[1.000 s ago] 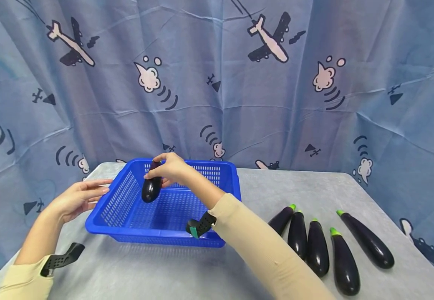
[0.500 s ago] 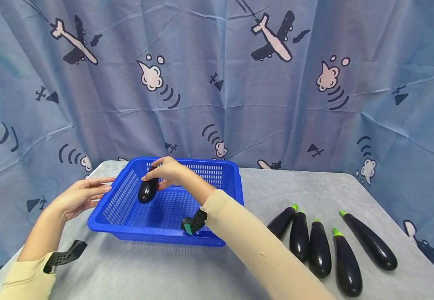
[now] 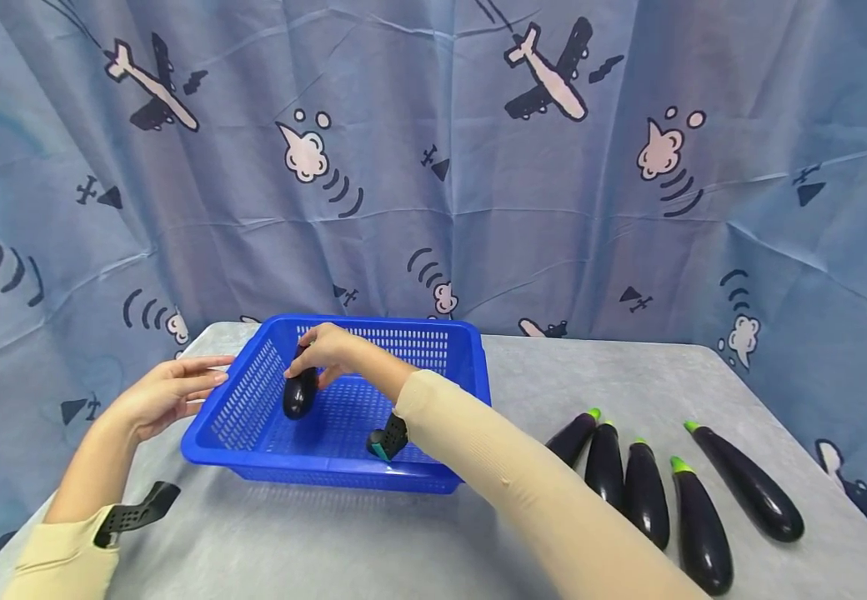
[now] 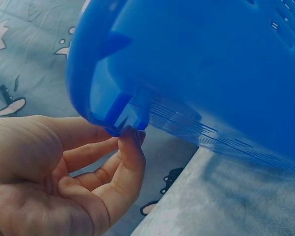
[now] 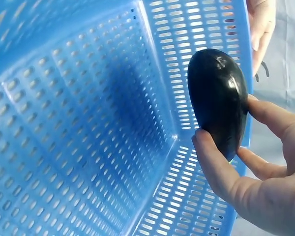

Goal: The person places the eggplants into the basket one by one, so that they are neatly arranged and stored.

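My right hand point(image 3: 332, 350) grips a dark, glossy eggplant point(image 3: 300, 392) around its upper end, inside the outline of the blue plastic basket point(image 3: 313, 467). In the right wrist view the eggplant point(image 5: 219, 98) hangs above the slotted floor, close to one wall, with thumb and fingers on either side of it. Its stem end is mostly hidden by the hand. My left hand point(image 3: 167, 396) is at the basket's left side, fingers extended to the rim. The left wrist view has the fingertips of this hand point(image 4: 83, 167) touching the underside of the blue rim point(image 4: 81, 73).
Several eggplants point(image 3: 704, 525) with green stem ends lie on the grey tabletop point(image 3: 553, 367) to the right, one point(image 3: 749, 483) apart from the others. The right forearm partly covers the nearest ones. A blue patterned curtain point(image 3: 433, 167) hangs behind the table.
My right hand has lowered the eggplant a little further into the basket, after a slight shift left. The left hand stays at the rim. The whole head view has drifted slightly.
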`<state>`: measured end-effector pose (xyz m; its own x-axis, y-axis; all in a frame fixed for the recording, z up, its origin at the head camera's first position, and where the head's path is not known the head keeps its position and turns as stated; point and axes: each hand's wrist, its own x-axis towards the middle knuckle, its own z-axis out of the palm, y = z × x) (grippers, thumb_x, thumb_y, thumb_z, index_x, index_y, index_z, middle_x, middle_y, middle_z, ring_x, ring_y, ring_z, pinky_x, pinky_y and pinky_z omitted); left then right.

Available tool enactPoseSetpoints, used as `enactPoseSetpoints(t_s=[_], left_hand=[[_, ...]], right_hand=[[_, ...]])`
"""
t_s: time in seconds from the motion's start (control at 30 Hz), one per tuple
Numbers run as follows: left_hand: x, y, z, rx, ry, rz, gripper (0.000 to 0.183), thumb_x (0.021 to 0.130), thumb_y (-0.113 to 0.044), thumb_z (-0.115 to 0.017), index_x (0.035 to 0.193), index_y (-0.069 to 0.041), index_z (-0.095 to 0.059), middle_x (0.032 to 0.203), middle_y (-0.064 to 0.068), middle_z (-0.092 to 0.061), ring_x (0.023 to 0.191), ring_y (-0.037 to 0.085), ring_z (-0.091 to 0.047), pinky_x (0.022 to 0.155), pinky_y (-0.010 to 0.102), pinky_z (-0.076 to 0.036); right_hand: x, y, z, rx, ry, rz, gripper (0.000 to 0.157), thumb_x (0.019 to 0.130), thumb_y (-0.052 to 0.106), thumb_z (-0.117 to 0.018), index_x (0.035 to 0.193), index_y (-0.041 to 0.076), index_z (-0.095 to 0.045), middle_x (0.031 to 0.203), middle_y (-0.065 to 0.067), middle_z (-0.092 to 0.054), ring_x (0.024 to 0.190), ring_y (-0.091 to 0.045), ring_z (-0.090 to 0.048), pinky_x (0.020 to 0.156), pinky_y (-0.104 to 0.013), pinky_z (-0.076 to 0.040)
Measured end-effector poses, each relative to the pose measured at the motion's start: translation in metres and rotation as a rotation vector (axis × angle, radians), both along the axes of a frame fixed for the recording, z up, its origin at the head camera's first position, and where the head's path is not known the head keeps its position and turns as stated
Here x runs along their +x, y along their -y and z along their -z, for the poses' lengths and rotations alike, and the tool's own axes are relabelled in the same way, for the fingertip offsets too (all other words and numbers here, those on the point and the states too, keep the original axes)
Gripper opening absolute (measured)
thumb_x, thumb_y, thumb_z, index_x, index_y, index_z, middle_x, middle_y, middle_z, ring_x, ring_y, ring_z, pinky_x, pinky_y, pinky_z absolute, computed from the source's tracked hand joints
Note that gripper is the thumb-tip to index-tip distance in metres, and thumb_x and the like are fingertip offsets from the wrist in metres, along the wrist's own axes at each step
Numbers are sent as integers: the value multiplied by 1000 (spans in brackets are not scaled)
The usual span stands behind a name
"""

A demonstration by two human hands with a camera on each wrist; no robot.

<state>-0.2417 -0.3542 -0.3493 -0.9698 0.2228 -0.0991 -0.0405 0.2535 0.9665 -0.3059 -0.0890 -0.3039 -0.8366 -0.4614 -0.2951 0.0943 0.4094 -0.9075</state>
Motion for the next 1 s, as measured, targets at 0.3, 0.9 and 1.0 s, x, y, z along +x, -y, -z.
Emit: enactPoseSetpoints(t_s=[0.3, 0.9, 1.0], left_hand=[[0, -2, 0, -6, 1, -7, 55, 110, -15, -58, 155, 10, -40, 110, -17, -73, 103, 4, -71, 88, 26, -61], [1, -2, -3, -4, 7, 0, 54, 110, -15, -58, 155, 10, -42, 111, -17, -73, 103, 4, -71, 88, 26, -61], [0, -3, -2, -12, 11, -7, 57, 110, -16, -58, 156, 12, -38, 111, -17, -72, 103, 3, -71, 89, 26, -61]], right_hand=[[-4, 2, 9, 53, 91, -64, 63, 93, 4, -80, 149, -5, -52, 143, -33, -55, 126, -53, -62, 98, -53, -58], [-6, 5, 46, -39, 138, -49, 66, 94, 5, -80, 151, -3, -48, 137, -28, -56, 120, -45, -67, 96, -48, -60], [-5, 5, 47, -48, 154, -59, 67, 95, 6, -79, 152, -4, -46, 135, -27, -56, 122, -45, -66, 97, -48, -60]])
